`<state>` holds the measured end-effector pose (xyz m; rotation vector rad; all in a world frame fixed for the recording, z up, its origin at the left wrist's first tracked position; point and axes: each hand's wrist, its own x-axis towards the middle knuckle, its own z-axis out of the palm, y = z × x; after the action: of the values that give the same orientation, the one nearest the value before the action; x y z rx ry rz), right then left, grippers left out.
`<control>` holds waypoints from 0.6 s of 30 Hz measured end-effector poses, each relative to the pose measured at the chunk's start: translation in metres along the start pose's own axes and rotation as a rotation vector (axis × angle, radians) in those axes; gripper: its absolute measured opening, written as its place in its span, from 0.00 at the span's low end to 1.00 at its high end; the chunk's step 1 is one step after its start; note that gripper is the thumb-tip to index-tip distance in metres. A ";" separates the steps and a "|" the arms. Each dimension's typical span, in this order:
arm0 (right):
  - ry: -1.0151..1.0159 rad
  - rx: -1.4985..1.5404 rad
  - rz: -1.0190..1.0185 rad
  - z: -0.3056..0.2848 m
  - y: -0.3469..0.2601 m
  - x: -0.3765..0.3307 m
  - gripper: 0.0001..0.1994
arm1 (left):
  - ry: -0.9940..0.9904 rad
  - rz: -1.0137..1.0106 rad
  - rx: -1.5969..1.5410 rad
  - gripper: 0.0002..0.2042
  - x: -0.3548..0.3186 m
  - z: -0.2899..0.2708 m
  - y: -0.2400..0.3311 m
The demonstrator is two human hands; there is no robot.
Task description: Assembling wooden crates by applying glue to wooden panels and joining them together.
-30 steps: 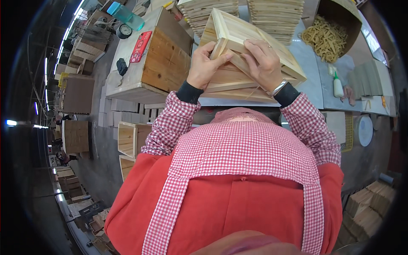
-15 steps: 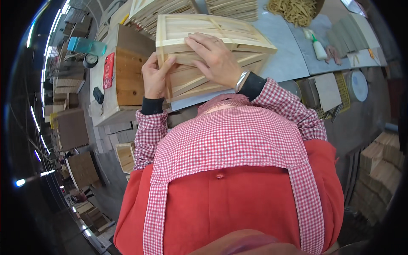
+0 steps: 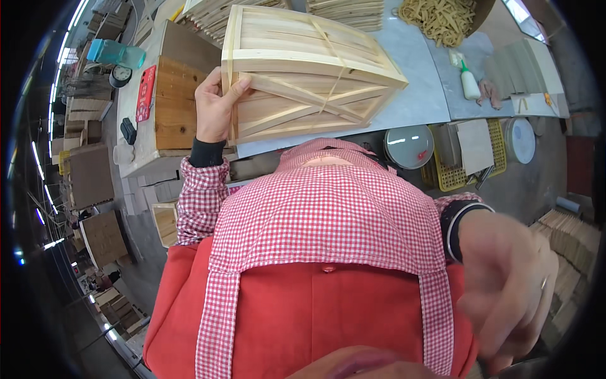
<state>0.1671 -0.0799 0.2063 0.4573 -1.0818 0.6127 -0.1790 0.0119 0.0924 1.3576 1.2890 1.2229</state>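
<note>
A pale wooden box (image 3: 303,95) with crossed slats on its near side stands tilted at the table's front edge. Thin rubber bands (image 3: 329,88) stretch round it, one near each end. My left hand (image 3: 218,104) grips the box's left end, the thumb on the near face and the fingers behind the corner. Well away from the box, my right hand (image 3: 505,278) hangs low at the right, close to my side. Its fingers are blurred, so I cannot make out whether anything is in them.
Rubber bands (image 3: 439,19) lie heaped at the back right, near a green-tipped glue bottle (image 3: 469,83). Stacked thin wood (image 3: 347,12) stands behind the box. A yellow basket (image 3: 499,151) and round lidded tub (image 3: 409,148) sit below the table. At left are a red case (image 3: 146,93) and blue bottle (image 3: 117,54).
My right hand has left the box's top and swung down to the lower right. My left hand keeps its hold on the box's left end.
</note>
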 end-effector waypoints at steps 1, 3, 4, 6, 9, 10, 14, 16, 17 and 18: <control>-0.046 0.120 0.041 0.005 0.014 0.005 0.13 | -0.012 0.005 0.028 0.11 0.001 0.000 0.000; -0.159 0.350 0.122 0.017 0.040 0.014 0.15 | -0.009 0.008 -0.005 0.11 0.003 0.007 0.004; -0.166 0.356 0.121 0.019 0.044 0.015 0.15 | 0.005 -0.003 -0.028 0.11 0.001 0.011 0.006; -0.106 0.333 0.132 0.023 0.048 0.016 0.18 | 0.024 -0.009 -0.052 0.11 0.003 0.013 0.007; -0.102 0.295 0.103 0.028 0.041 0.017 0.19 | -0.009 0.023 -0.041 0.11 0.006 0.011 0.009; -0.114 0.263 0.079 0.028 0.037 0.017 0.18 | -0.007 0.041 -0.039 0.11 0.004 0.012 0.010; -0.195 0.307 -0.110 0.035 0.048 0.040 0.18 | -0.009 0.060 0.180 0.09 0.003 0.010 0.006; -0.262 0.338 -0.219 0.036 0.053 0.052 0.18 | -0.001 0.042 0.146 0.09 0.003 0.015 0.010; -0.242 0.320 -0.225 0.035 0.044 0.049 0.18 | 0.014 0.021 0.091 0.11 -0.003 0.016 0.011; -0.221 0.299 -0.231 0.035 0.035 0.046 0.18 | 0.022 -0.002 0.035 0.12 -0.005 0.018 0.013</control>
<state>0.1361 -0.0646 0.2639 0.9140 -1.1297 0.5285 -0.1597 0.0061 0.1020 1.3708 1.3325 1.2225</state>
